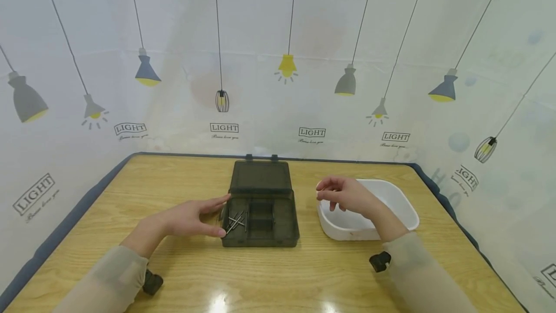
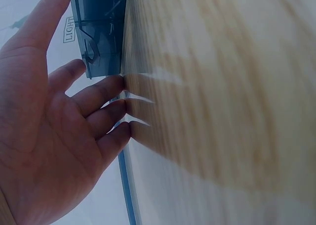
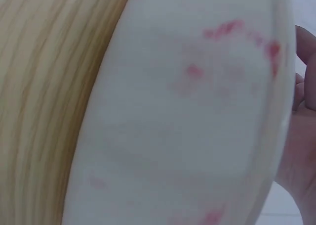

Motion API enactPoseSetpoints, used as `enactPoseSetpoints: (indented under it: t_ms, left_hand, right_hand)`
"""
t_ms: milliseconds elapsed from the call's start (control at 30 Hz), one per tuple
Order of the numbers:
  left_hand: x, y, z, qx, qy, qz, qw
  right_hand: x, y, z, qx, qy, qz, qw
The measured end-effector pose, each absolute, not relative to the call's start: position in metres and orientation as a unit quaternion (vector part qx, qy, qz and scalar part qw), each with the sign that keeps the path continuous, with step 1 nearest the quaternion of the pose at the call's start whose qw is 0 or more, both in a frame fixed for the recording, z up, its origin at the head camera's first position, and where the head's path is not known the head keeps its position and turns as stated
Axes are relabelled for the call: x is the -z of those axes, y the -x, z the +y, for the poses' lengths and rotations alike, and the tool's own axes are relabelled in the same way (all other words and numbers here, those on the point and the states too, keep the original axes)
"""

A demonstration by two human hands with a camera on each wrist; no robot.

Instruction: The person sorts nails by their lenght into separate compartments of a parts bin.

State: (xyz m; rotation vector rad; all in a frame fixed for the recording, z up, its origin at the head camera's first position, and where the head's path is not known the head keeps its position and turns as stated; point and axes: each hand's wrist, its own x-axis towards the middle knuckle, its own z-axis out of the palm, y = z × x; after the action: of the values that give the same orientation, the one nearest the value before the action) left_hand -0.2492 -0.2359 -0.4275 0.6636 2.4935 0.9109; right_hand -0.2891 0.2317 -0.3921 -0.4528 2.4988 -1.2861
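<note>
A dark translucent plastic storage box lies with its lid folded back. Several thin metal pins are heaped in its left compartment. My left hand is at the box's left side, thumb near the front corner and forefinger near the hinge side, with its other fingertips against the table in the left wrist view. Over the left rim of a white tray hovers my right hand, its fingers loosely bent and nothing visible between them. The tray's wall hides much of that hand in the right wrist view.
The wooden table has a dark blue edge and meets a light curtain printed with lamps at the back and sides. Red smudges mark the tray's outer wall. A black wrist mount sits under the right sleeve.
</note>
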Motion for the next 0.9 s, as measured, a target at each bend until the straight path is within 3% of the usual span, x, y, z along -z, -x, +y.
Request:
enactPoseSetpoints:
  t_ms: [467,900]
  left_hand:
    - [0.430,0.250,-0.237,-0.324,-0.240,0.894,0.199]
    - [0.430,0.250,-0.237,-0.320,-0.243,0.895,0.197]
  right_hand:
    - [0.416,0.304,0.303,0.396,0.097,0.901,0.150]
    - [0.434,0.309,0.320,0.370,0.066,0.913,0.158]
